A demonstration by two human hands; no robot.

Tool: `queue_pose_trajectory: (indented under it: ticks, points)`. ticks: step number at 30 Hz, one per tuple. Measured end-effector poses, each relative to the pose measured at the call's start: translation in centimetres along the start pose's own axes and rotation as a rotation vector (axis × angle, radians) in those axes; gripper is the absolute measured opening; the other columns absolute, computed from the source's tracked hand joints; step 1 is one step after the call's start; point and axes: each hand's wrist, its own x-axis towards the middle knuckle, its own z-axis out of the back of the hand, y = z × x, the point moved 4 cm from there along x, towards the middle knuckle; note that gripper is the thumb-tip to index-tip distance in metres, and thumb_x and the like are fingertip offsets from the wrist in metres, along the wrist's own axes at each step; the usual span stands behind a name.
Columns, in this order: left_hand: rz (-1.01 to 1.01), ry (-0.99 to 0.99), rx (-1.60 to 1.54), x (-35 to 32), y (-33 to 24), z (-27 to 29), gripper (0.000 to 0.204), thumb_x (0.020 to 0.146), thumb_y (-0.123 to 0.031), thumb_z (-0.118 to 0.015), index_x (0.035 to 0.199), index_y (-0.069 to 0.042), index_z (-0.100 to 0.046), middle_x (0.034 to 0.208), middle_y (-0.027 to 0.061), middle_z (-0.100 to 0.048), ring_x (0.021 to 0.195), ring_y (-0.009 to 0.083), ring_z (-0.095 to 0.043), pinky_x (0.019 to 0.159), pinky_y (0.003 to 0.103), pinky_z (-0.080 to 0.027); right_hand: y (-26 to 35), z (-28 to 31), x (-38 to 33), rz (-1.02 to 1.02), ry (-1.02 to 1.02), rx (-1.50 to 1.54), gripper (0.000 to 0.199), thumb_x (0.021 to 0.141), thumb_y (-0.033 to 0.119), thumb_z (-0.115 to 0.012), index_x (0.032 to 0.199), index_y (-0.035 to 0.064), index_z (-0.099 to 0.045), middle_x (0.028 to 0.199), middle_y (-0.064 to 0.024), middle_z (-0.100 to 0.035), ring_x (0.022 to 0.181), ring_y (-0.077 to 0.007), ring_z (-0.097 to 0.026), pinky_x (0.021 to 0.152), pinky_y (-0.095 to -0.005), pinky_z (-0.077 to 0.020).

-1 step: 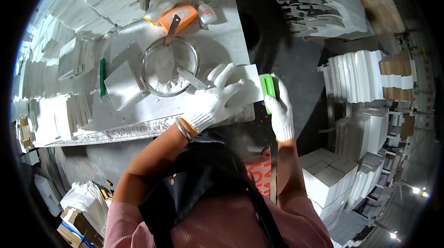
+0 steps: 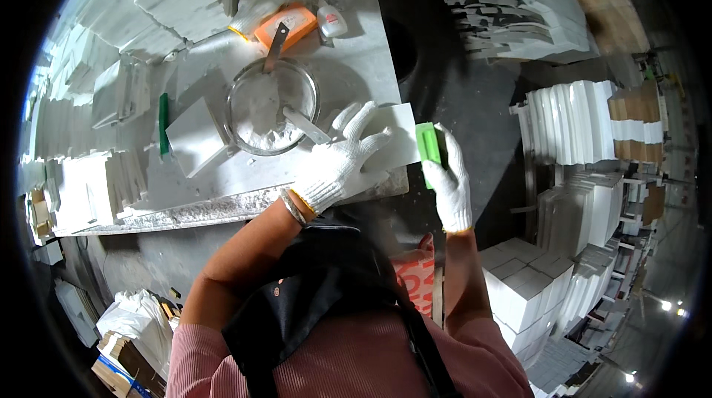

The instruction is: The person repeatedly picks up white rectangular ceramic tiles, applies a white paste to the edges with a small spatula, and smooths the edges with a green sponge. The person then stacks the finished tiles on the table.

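Observation:
My left hand (image 2: 345, 157), in a white knit glove, lies flat with fingers spread on a white rectangular tile (image 2: 400, 137) that juts past the table's right edge. My right hand (image 2: 451, 183), gloved the same way, grips a green rectangular block (image 2: 428, 152) at the tile's right end. Whether block and tile touch, I cannot tell. Just beyond my left hand stands a round bowl (image 2: 232, 117) of white powder or paste (image 2: 259, 112). One scraper (image 2: 277, 45) leans over the bowl's far rim, and another (image 2: 308, 127) rests across its near right side.
Left of the bowl are a white tile piece (image 2: 196, 138) and a green strip (image 2: 164, 123). An orange box (image 2: 288, 25), a small white bottle (image 2: 331, 21) and a loose glove (image 2: 259, 8) lie at the far side. Stacked white tiles (image 2: 571, 122) stand to the right.
My right hand and the green block have shifted slightly toward me along the tile's end. My left hand has stayed in place on the tile.

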Motion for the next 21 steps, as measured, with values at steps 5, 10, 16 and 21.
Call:
queue_pose_trajectory:
  ticks: [5, 10, 16, 21]
  points:
    - [0.0, 0.015, -0.06, 0.4, -0.6, 0.1, 0.062, 0.071, -0.03, -0.082, 0.128, -0.018, -0.064, 0.154, 0.0162, -0.036, 0.14, 0.0428, -0.035, 0.108, 0.05, -0.043, -2.4, -0.5, 2.5, -0.063, -0.084, 0.06, 0.055, 0.096, 0.025, -0.061, 0.147, 0.0107, -0.046, 0.136, -0.0069, -0.056, 0.113, -0.0151, -0.057, 0.094, -0.028, -0.0473]
    - [0.001, 0.033, -0.011, 0.3, -0.2, 0.2, 0.064, 0.07, -0.03, -0.082, 0.129, -0.018, -0.063, 0.154, 0.0169, -0.036, 0.14, 0.0436, -0.034, 0.109, 0.051, -0.042, 0.3, 0.2, 0.4, -0.072, 0.001, 0.029, 0.057, 0.092, 0.019, -0.064, 0.146, 0.0077, -0.046, 0.137, -0.0095, -0.056, 0.12, -0.0172, -0.055, 0.102, -0.0326, -0.0454]
    - [-0.022, -0.011, -0.075, 0.5, -0.3, 0.1, 0.062, 0.07, -0.03, -0.082, 0.128, -0.016, -0.064, 0.154, 0.0184, -0.035, 0.14, 0.0441, -0.034, 0.109, 0.051, -0.041, -1.1, -0.6, 3.2, -0.021, -0.08, -0.063, 0.055, 0.094, 0.017, -0.063, 0.145, 0.0077, -0.046, 0.138, -0.012, -0.056, 0.123, -0.0217, -0.055, 0.103, -0.0343, -0.0443]
    - [0.047, 0.063, -0.088, 0.2, -0.4, 0.3, 0.062, 0.071, -0.031, -0.081, 0.129, -0.016, -0.064, 0.154, 0.0186, -0.034, 0.141, 0.0442, -0.033, 0.111, 0.051, -0.039, 0.5, -0.1, 0.7, -0.041, 0.008, 0.043, 0.061, 0.088, 0.009, -0.068, 0.145, 0.0078, -0.047, 0.133, -0.0138, -0.058, 0.118, -0.0207, -0.057, 0.1, -0.0335, -0.047]
